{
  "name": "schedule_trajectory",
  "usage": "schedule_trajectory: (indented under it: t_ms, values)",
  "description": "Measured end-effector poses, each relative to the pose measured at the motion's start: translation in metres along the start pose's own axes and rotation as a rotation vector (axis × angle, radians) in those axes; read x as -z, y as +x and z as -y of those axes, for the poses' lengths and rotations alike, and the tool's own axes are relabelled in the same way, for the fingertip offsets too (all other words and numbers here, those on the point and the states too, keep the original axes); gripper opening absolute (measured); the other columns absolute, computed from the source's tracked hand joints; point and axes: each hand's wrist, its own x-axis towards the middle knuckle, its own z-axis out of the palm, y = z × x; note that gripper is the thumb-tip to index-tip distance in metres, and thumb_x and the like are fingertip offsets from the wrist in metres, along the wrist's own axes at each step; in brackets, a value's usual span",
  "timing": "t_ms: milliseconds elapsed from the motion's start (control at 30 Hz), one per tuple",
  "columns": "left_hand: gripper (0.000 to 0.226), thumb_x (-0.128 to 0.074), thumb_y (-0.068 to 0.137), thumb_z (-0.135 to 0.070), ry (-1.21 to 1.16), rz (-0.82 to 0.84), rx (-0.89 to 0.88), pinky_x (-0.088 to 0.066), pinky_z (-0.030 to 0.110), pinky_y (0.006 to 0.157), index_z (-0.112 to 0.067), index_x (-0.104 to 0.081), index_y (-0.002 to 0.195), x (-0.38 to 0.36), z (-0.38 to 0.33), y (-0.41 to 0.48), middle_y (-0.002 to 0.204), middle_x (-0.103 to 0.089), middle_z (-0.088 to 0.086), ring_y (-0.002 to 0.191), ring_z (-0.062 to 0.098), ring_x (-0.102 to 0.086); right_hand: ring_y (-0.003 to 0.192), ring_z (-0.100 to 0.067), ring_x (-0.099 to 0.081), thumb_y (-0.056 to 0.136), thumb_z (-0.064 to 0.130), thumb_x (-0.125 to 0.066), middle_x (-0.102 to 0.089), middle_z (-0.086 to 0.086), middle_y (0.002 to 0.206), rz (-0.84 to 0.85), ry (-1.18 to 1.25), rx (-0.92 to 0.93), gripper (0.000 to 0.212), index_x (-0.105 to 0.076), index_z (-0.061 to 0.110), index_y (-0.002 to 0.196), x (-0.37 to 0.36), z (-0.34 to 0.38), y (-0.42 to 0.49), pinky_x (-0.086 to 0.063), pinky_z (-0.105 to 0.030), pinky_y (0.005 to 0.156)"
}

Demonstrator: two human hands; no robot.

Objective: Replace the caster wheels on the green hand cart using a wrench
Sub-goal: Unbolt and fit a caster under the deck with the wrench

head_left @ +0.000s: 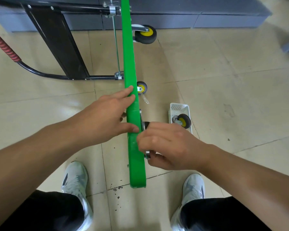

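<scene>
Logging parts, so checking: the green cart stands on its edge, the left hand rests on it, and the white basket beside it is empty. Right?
Not quite: the head view shows the white basket holding a black wheel with a yellow hub. The rest stands.

Cart deck (130,64): smooth green plastic, slight sheen. Floor tiles (215,67): glossy beige. Basket (178,108): white perforated plastic; caster bracket (139,28): shiny metal.

Right hand (170,144) seemingly around green cart (130,64) caster (146,125).
</scene>
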Motion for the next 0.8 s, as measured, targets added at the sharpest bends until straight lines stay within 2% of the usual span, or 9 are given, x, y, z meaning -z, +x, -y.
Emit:
schedule_trajectory:
  t_ms: [100, 200, 300, 333, 433, 500, 600, 667, 800]
  values:
    - [0.080, -0.075, 0.078, -0.050, 0.005, 0.006, 0.006, -0.052, 0.031, 0.097, -0.021, -0.045, 0.147, 0.001, -0.002, 0.000, 0.167, -0.010, -0.011, 0.101, 0.012, -0.065, 0.078, -0.025, -0.053, 0.091, -0.004, -0.054, -0.069, -0.010, 0.097, -0.029, 0.039, -0.002, 0.025, -0.051, 0.014, 0.109, 0.004, 0.002, -0.001, -0.045, -0.030, 0.071]
    - [0.071, -0.073, 0.077, -0.052, 0.010, -0.004, -0.014, -0.053, 0.033, 0.094, -0.018, -0.054, 0.136, 0.001, -0.002, 0.001, 0.166, -0.013, -0.010, 0.096, 0.013, -0.068, 0.080, -0.010, -0.054, 0.088, -0.010, -0.058, -0.065, -0.005, 0.095, -0.155, 0.163, -0.172, 0.044, -0.054, 0.024, 0.116, 0.015, 0.002, 0.008, -0.042, -0.016, 0.079]
    - [0.077, -0.076, 0.077, -0.053, 0.013, 0.008, 0.004, -0.053, 0.032, 0.096, -0.021, -0.050, 0.142, 0.001, -0.002, 0.002, 0.166, -0.012, -0.010, 0.100, 0.013, -0.067, 0.071, -0.024, -0.056, 0.098, -0.001, -0.054, -0.060, -0.007, 0.094, -0.404, 0.279, -0.305, 0.045, -0.044, 0.017, 0.138, 0.030, -0.005, 0.023, -0.048, -0.031, 0.067]
    - [0.082, -0.076, 0.077, -0.053, 0.012, 0.012, 0.014, -0.053, 0.032, 0.096, -0.021, -0.047, 0.146, 0.001, -0.002, 0.002, 0.167, -0.011, -0.011, 0.101, 0.012, -0.067, 0.071, -0.022, -0.056, 0.100, 0.002, -0.052, -0.060, -0.008, 0.093, -0.494, 0.330, -0.377, 0.046, -0.041, 0.016, 0.143, 0.034, -0.010, 0.029, -0.047, -0.032, 0.065]
    - [0.088, -0.075, 0.077, -0.052, -0.001, 0.022, 0.027, -0.053, 0.032, 0.098, -0.020, -0.039, 0.151, 0.002, -0.004, 0.002, 0.167, -0.008, -0.012, 0.104, 0.013, -0.065, 0.063, -0.005, -0.049, 0.104, 0.004, -0.048, -0.061, -0.003, 0.086, -0.729, 0.532, -0.685, 0.049, -0.037, 0.014, 0.150, 0.043, -0.041, 0.046, -0.041, -0.020, 0.058]
    - [0.089, -0.075, 0.078, -0.051, -0.005, 0.028, 0.032, -0.052, 0.030, 0.099, -0.021, -0.037, 0.153, 0.002, -0.004, 0.001, 0.167, -0.007, -0.013, 0.107, 0.013, -0.064, 0.055, -0.007, -0.039, 0.107, 0.008, -0.045, -0.061, 0.000, 0.081, -0.817, 0.706, -0.891, 0.039, -0.043, 0.021, 0.144, 0.046, -0.070, 0.053, -0.034, -0.021, 0.050]
    - [0.090, -0.074, 0.079, -0.052, -0.002, 0.031, 0.032, -0.051, 0.030, 0.099, -0.022, -0.036, 0.153, 0.003, -0.004, 0.000, 0.167, -0.006, -0.013, 0.107, 0.012, -0.064, 0.049, -0.008, -0.031, 0.109, 0.016, -0.047, -0.055, -0.002, 0.077, -0.772, 0.927, -1.155, 0.009, -0.054, 0.020, 0.106, 0.042, -0.111, 0.053, -0.026, -0.019, 0.042]
    - [0.090, -0.075, 0.079, -0.052, -0.007, 0.030, 0.032, -0.051, 0.030, 0.100, -0.022, -0.035, 0.154, 0.003, -0.004, 0.001, 0.167, -0.006, -0.013, 0.107, 0.012, -0.063, 0.045, -0.006, -0.029, 0.109, 0.019, -0.048, -0.053, -0.002, 0.077, -0.683, 1.038, -1.365, 0.018, -0.052, 0.017, 0.092, 0.029, -0.134, 0.049, -0.022, -0.016, 0.037]
    - [0.090, -0.076, 0.078, -0.051, -0.019, 0.030, 0.038, -0.051, 0.030, 0.099, -0.021, -0.035, 0.154, 0.002, -0.004, 0.000, 0.167, -0.007, -0.013, 0.104, 0.014, -0.064, 0.048, -0.003, -0.020, 0.109, 0.018, -0.046, -0.046, 0.001, 0.072, -0.512, 1.228, -1.700, 0.027, -0.047, 0.015, 0.082, -0.009, -0.158, 0.045, -0.012, -0.015, 0.035]
